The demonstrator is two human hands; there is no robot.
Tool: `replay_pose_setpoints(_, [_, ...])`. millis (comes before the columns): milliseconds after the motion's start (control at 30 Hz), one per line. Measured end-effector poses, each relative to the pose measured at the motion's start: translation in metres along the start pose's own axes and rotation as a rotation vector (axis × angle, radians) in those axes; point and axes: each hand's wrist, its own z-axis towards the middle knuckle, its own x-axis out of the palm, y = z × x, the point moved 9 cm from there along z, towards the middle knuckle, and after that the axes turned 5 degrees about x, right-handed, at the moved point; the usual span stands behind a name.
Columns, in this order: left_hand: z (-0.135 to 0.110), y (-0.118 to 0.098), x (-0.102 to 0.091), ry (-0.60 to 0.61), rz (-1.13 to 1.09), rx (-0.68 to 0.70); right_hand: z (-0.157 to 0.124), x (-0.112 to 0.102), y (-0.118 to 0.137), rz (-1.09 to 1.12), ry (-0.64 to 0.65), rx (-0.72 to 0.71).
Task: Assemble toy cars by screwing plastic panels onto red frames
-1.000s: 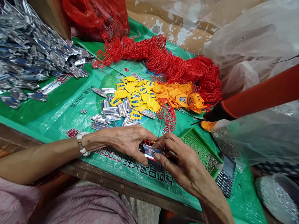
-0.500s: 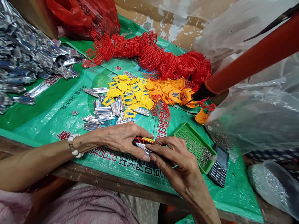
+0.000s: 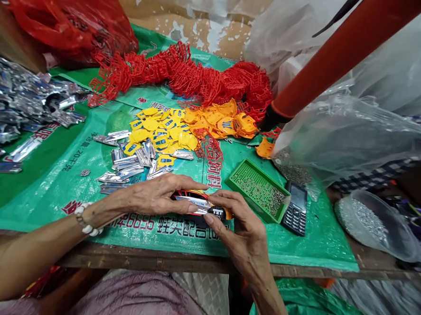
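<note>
Both my hands meet at the table's near edge over a small assembly (image 3: 198, 203) of red frame, silver metal strip and yellow tag. My left hand (image 3: 158, 197) pinches its left end, fingers closed round it. My right hand (image 3: 240, 226) grips the right end, thumb pressed on a dark round piece. A white bead bracelet (image 3: 83, 218) sits on my left wrist. Just behind the hands lie loose silver strips (image 3: 129, 164) and a heap of yellow and orange tags (image 3: 187, 125).
A green tray of tiny metal bits (image 3: 260, 189) and a keypad phone (image 3: 296, 208) lie right of my hands. Red plastic frames (image 3: 201, 78) pile at the back, silver strips (image 3: 17, 103) at left. A red bag (image 3: 67, 18), an orange pole (image 3: 331, 55), clear bags (image 3: 343, 132) and a bowl (image 3: 374, 224) surround them.
The view has swung so everything sits further left and lower. My hands have turned the assembly; a dark round piece now shows under my right thumb.
</note>
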Motion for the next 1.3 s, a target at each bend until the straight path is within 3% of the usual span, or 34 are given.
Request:
replay_pose_setpoints(200, [0.005, 0.001, 0.002, 0.058, -0.031, -0.047, 0.005, 0.005, -0.01, 0.131, 0.041, 0.072])
replay_pose_setpoints(400, [0.008, 0.007, 0.003, 0.038, -0.147, -0.108, -0.001, 0.0, -0.008, 0.015, -0.012, 0.05])
replay_pose_setpoints(567, [0.005, 0.017, 0.002, 0.005, -0.151, -0.222, 0.006, -0.052, 0.002, -0.104, -0.223, 0.028])
replay_pose_setpoints(667, [0.003, 0.019, 0.001, 0.039, -0.077, -0.269, 0.031, -0.097, 0.011, -0.106, -0.451, 0.062])
replay_pose_setpoints(767, [0.002, 0.018, 0.003, 0.071, -0.08, -0.284, 0.07, -0.123, 0.038, -0.042, -0.58, -0.092])
replay_pose_setpoints(867, [0.001, 0.017, 0.007, 0.072, -0.162, -0.281, 0.123, -0.122, 0.047, 0.094, -0.489, -0.085])
replay_pose_setpoints(967, [0.0, 0.017, 0.012, 0.074, -0.23, -0.288, 0.172, -0.099, 0.055, 0.239, -0.247, -0.115])
replay_pose_setpoints(1033, [-0.001, 0.016, 0.012, 0.061, -0.252, -0.301, 0.191, -0.087, 0.057, 0.202, -0.167, -0.108])
replay_pose_setpoints(1133, [-0.001, 0.014, 0.01, 0.029, -0.258, -0.314, 0.197, -0.086, 0.062, 0.063, -0.224, -0.121])
replay_pose_setpoints(1300, [-0.003, 0.02, 0.012, 0.006, -0.238, -0.347, 0.169, -0.102, 0.076, -0.042, -0.296, -0.112])
